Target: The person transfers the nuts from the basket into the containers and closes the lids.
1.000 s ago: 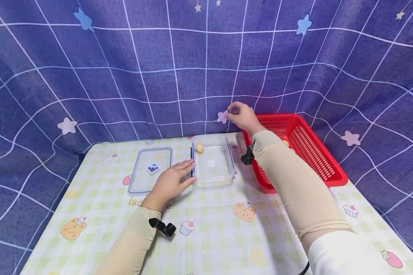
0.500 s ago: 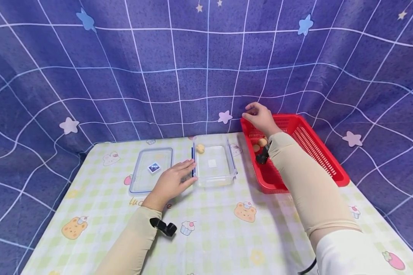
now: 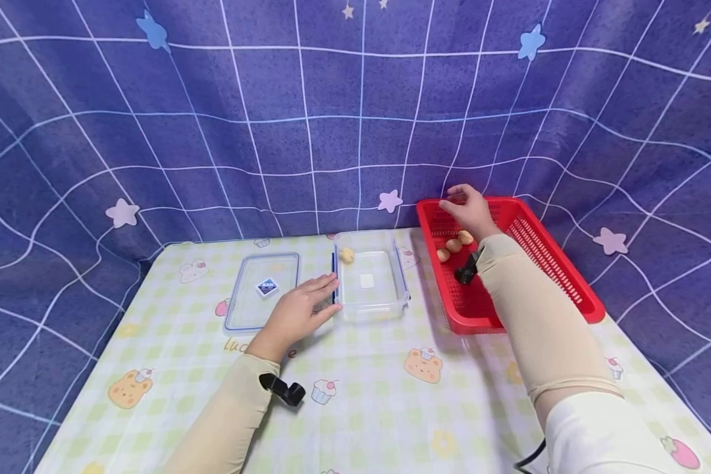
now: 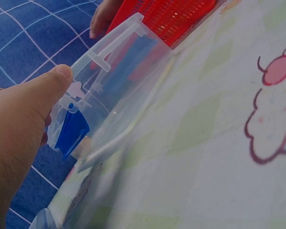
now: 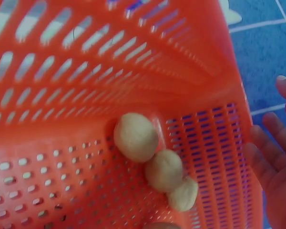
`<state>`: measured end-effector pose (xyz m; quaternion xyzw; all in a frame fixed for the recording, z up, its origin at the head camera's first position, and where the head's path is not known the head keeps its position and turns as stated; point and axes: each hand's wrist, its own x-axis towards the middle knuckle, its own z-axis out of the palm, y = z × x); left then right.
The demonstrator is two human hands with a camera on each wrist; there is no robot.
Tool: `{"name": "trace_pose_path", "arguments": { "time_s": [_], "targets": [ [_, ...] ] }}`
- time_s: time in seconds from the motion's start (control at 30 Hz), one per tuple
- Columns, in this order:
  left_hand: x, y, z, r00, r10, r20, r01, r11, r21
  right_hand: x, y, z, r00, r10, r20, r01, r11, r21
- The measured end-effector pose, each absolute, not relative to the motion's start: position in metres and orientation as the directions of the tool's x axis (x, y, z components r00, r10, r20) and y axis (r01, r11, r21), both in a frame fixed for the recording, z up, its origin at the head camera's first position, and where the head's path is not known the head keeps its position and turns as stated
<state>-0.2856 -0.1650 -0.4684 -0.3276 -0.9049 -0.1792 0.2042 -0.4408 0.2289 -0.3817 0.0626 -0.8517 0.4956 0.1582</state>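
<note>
My left hand (image 3: 301,306) rests its fingertips against the left side of a clear plastic food container (image 3: 370,306). In the left wrist view its thumb lies at the container's rim, beside a blue latch (image 4: 72,131). Inside, near the back left corner, sits one tan walnut (image 3: 347,255). My right hand (image 3: 469,209) is over the back of the red basket (image 3: 580,303), fingers loosely bent with nothing between them. Several walnuts (image 5: 136,137) lie on the basket floor by one end wall; the right wrist view has the right hand (image 5: 279,152) just beyond that wall's rim.
The container's lid (image 3: 245,309), blue-edged with a diamond label, lies flat left of the container. A patterned cloth (image 3: 355,401) covers the table. Behind the table hangs a blue grid-printed curtain (image 3: 272,151). A black cable (image 3: 530,457) shows near the right arm.
My right hand has moved right, from between the container and basket to over the basket's back, uncovering more walnuts. The left hand has stayed at the container.
</note>
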Motion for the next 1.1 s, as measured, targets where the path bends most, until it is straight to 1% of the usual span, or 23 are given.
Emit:
{"name": "trace_pose_path", "arguments": {
  "time_s": [0.17,0.57,0.8,1.1],
  "targets": [
    [-0.286,-0.165,-0.469,-0.697,0.520,0.494,0.670,0.717,0.191,-0.441,0.242,-0.391,-0.947,0.069,0.314,-0.228,0.546,-0.806],
    [-0.285,-0.164,-0.469,-0.704,0.514,0.490,0.661,0.726,0.189,-0.436,0.263,-0.416,-0.978,0.084,0.193,-0.107,0.594,-0.797],
    [-0.283,-0.164,-0.466,-0.703,0.516,0.490,0.665,0.722,0.193,-0.437,0.272,-0.427,-0.987,0.083,0.135,-0.049,0.651,-0.757],
    [-0.283,-0.164,-0.466,-0.720,0.511,0.469,0.650,0.734,0.198,-0.438,0.277,-0.436,-0.994,0.074,0.084,-0.009,0.695,-0.719]
  ]
}}
